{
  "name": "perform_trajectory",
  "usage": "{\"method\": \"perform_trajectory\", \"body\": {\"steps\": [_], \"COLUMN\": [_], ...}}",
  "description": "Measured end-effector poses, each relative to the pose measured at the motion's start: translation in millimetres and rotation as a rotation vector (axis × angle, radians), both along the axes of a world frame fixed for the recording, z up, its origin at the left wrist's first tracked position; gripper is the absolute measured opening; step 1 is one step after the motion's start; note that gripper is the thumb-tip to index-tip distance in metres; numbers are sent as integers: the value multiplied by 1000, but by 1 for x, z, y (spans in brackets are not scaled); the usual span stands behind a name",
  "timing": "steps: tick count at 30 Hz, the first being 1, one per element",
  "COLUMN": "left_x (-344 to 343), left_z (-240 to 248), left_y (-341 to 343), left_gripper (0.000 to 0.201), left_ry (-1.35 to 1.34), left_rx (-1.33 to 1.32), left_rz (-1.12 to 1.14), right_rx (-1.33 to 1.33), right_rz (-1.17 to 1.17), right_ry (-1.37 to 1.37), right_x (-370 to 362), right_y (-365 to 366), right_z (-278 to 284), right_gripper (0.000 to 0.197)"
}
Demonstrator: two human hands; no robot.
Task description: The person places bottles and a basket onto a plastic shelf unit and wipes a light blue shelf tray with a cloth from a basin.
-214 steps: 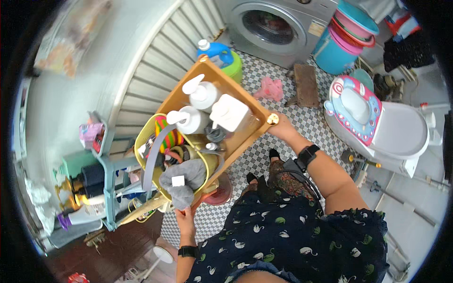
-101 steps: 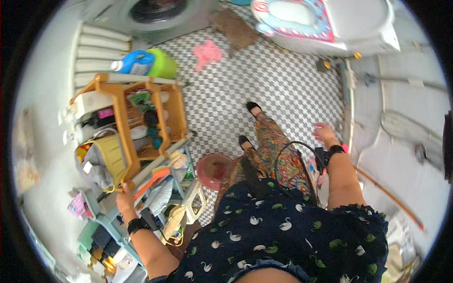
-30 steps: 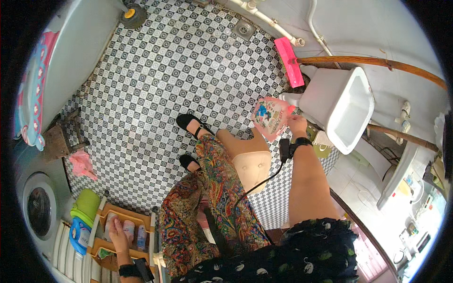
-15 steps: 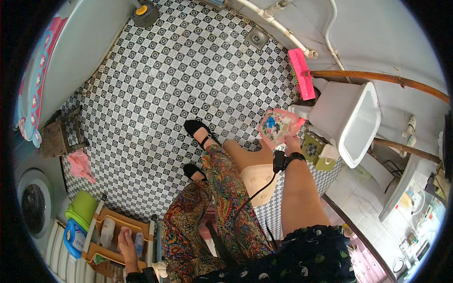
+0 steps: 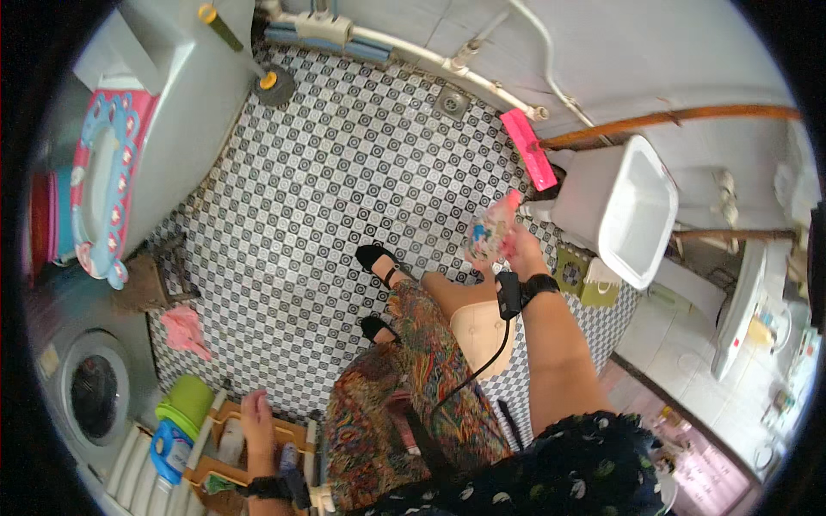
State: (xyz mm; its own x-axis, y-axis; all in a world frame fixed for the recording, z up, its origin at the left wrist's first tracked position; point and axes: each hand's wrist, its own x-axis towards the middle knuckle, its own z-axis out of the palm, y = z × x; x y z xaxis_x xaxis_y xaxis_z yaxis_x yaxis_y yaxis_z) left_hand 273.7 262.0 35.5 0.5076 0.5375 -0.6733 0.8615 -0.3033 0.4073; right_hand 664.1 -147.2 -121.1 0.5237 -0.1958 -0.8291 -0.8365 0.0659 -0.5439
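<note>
My right hand grips a pink bag, blurred, blue bits showing, over the floor's right side near the white basin. My left hand looks empty, fingers nearly straight, above the orange rack; I can't tell if they touch. A pink broom head sits by the floor's right edge, a wooden stool by its left.

left hand: lower left, unclenched, pointing up | right hand: right of centre, gripping | right forearm: slanting upward
</note>
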Motion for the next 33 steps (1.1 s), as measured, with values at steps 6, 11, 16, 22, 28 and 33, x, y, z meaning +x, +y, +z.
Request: {"method": "perform_trajectory", "body": {"steps": [6,11,16,22,28,33], "left_x": [105,190,190,156,88,35], "left_z": [46,145,204,249,251,182], "left_y": [-26,-80,-88,-14,12,41], "left_gripper": [21,29,36,30,30,36], "left_ry": [-512,-800,-965,-638,-513,-291], "left_rx": [-196,-156,392,-58,-268,-244], "left_rz": [-70,-414,-560,-166,357,-51], "right_rx": [572,953,1396,637,403,188], "right_rz": [59,63,27,828,859,506], "right_ry": [-143,-259,-215,-692,-523,-673], "right_x": [-46,-96,-127,-149,-122,-101], "right_y": [112,188,236,238,167,37], "right_z": [155,259,376,440,494,537], "right_gripper": [24,20,5,32,35,30]}}
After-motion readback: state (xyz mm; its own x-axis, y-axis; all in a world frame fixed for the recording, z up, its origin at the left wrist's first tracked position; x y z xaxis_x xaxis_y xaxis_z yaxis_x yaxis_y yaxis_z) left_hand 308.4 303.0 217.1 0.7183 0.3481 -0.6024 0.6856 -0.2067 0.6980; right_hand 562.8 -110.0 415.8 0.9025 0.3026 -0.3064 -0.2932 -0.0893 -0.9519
